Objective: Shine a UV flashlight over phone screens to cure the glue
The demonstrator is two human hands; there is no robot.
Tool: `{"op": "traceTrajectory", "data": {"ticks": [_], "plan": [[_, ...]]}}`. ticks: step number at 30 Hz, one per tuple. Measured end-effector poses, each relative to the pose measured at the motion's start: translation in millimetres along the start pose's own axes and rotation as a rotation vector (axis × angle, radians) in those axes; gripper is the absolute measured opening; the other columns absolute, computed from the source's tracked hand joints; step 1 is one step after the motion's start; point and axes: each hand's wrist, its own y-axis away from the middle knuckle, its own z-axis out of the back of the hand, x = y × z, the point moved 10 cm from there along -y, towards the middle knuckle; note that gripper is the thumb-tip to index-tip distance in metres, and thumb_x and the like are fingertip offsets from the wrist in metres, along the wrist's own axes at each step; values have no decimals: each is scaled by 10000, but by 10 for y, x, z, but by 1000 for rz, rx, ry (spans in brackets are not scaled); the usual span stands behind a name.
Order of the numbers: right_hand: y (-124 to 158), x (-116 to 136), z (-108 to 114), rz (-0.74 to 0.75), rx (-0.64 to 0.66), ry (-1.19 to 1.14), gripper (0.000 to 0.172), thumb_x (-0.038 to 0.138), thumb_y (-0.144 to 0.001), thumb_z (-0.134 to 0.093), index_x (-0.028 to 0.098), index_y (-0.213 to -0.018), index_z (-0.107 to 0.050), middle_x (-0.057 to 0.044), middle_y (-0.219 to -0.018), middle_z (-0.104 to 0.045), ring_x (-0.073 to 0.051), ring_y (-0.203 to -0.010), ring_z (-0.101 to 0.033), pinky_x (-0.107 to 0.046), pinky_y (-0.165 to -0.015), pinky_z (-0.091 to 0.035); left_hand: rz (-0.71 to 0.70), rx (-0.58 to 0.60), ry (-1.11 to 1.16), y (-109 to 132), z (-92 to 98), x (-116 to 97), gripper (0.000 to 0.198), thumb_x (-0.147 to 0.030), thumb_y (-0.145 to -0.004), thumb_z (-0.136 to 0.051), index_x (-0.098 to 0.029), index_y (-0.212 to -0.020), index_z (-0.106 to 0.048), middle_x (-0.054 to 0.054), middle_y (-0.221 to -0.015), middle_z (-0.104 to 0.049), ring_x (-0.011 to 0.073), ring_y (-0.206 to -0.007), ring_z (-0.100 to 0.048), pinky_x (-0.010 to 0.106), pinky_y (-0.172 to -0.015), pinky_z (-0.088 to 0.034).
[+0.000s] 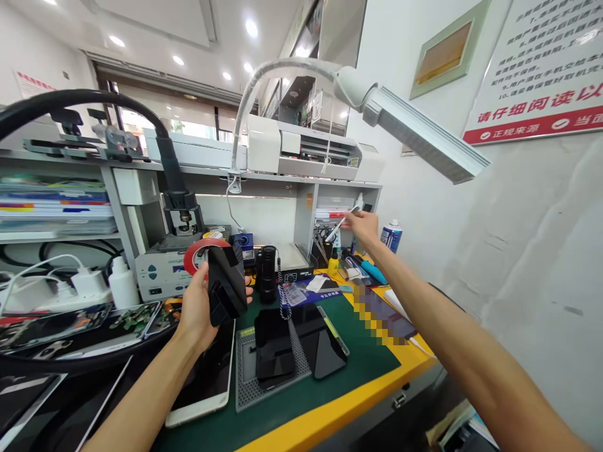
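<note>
My left hand (195, 304) is wrapped round a flat black device (227, 292), tilted up over the bench. Behind its upper edge shows a roll of red tape (190, 258); I cannot tell whether the hand touches it. At the back right, my right hand (365, 227) pinches a slim whitish tool (340, 227), slanting down above a holder of tools (321, 253). The exact kind of tool is unclear. On the green mat (372, 361) lie dark glass panels (276, 351) over a grey perforated tray (245, 395).
A white-edged tablet (202, 411) lies left of the tray. A black torch (268, 276) stands behind it, with a yellow bottle (333, 263) and a spray can (392, 235) farther right. A lamp (419, 129) hangs overhead. Circuit boards (127, 319) fill the left side.
</note>
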Motion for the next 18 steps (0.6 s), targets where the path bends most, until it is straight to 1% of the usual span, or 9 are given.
{"op": "traceTrajectory", "data": {"ticks": [3,7,10,14,18], "plan": [[-113,-133,-138,-9,-21,16,330,381,-965,-613,158,-1208,-598,-75,-1168,-634,-191,-975,-654,-384,-826,-578,6,0,-5,2,0,-6,560,-499,-976,-367,-55,-1066,-697,187,-853,-747,324,-765,-749,446,-633,-634],[-213,-253,-224,-23,-13,65,337,387,-965,-612,159,-1213,-598,-77,-1180,-631,-198,-992,-652,-393,-840,-575,-5,-8,-13,7,-2,-22,560,-489,-982,-354,-46,-1063,-687,189,-854,-743,317,-737,-746,455,-636,-632],[-297,-233,-248,-31,11,122,344,388,-965,-612,161,-1222,-595,-81,-1202,-625,-205,-1015,-647,-404,-859,-569,5,-8,-7,10,-12,-2,544,-488,-978,-365,-52,-1051,-684,176,-838,-740,304,-700,-740,459,-645,-631],[-388,-133,-296,-22,39,213,343,377,-963,-617,160,-1227,-592,-85,-1207,-623,-203,-1017,-647,-405,-860,-570,13,-7,-10,21,-15,13,536,-482,-977,-370,-49,-1028,-682,172,-813,-732,307,-680,-736,460,-642,-628],[-376,-90,-329,-2,2,307,339,380,-963,-615,167,-1226,-596,-85,-1223,-618,-210,-1040,-640,-418,-882,-562,12,5,-1,20,-22,10,531,-480,-978,-373,-55,-1050,-683,183,-852,-739,309,-702,-742,454,-642,-629]]}}
